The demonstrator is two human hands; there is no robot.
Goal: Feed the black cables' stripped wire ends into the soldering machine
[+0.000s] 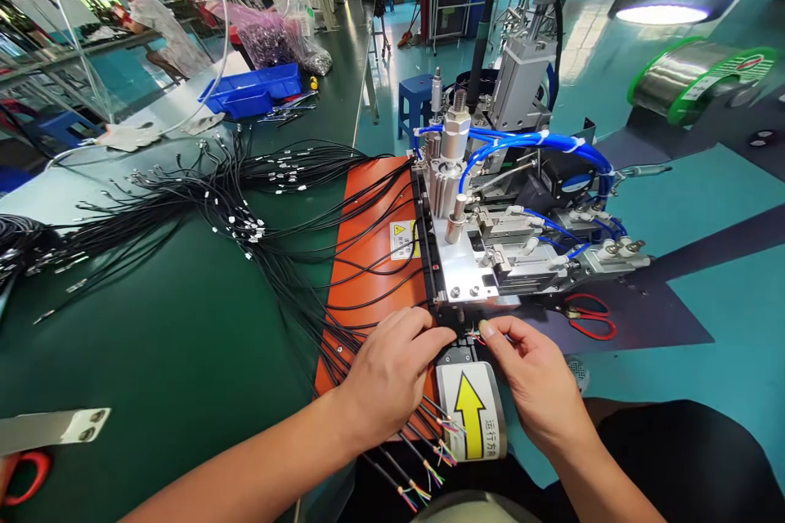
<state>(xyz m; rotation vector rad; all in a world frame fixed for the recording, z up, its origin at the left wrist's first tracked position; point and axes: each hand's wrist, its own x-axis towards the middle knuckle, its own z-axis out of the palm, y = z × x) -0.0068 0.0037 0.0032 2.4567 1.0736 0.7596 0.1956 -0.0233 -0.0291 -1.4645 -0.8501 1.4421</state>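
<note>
My left hand (392,372) and my right hand (533,380) meet at the front of a small metal machine (484,237) with blue air hoses. Both pinch the stripped end of a thin black cable (475,334), whose coloured wires show between the fingertips. The left hand rests on an orange mat (368,261) where several black cables lie side by side. Their frayed coloured ends (429,466) hang over the table's front edge. A label with a yellow arrow (471,421) sits just below my hands.
A big bundle of black cables (202,204) spreads over the green table. Red-handled scissors (589,317) lie right of the machine. A blue tray (254,90) stands farther back, near other people at work. A solder spool (693,78) is at upper right. Another red handle (21,474) shows at lower left.
</note>
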